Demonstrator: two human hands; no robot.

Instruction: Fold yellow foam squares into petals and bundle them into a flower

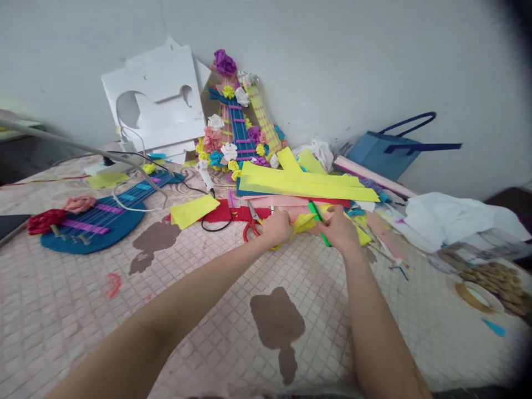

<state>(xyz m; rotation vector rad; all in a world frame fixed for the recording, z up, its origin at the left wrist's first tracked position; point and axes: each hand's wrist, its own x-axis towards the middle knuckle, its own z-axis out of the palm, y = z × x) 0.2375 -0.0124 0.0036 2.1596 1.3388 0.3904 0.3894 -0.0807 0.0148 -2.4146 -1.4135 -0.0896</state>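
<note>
Behind everything is a pale wall (332,72), and before it stands the table (199,321) with its checked cover. A white foam board (166,119) leans on this wall, probably to occupy less of the working surface. At the right, a blue bag (374,155) is pushed back to the wall, and a white plastic bag (449,219) lies nearer. Decorated toy guitars (240,130) stand at the back, perhaps so that their paper flowers are not crushed; one more blue guitar (124,221) lies flat at the left. Long yellow strips (299,183) are piled just beyond the hands, which seems handy for reaching. Between the two hands is a piece of yellow paper (305,223): the fingers of the left hand (277,228) are clamped on it, I think to hold it steady, while those of the right hand (338,228) are closed around a green tool (325,239), maybe a cutter, against the paper. Red-handled scissors (246,233) lie close beside the left hand and could hinder it; a small glue gun (204,176) rests farther back.
</note>
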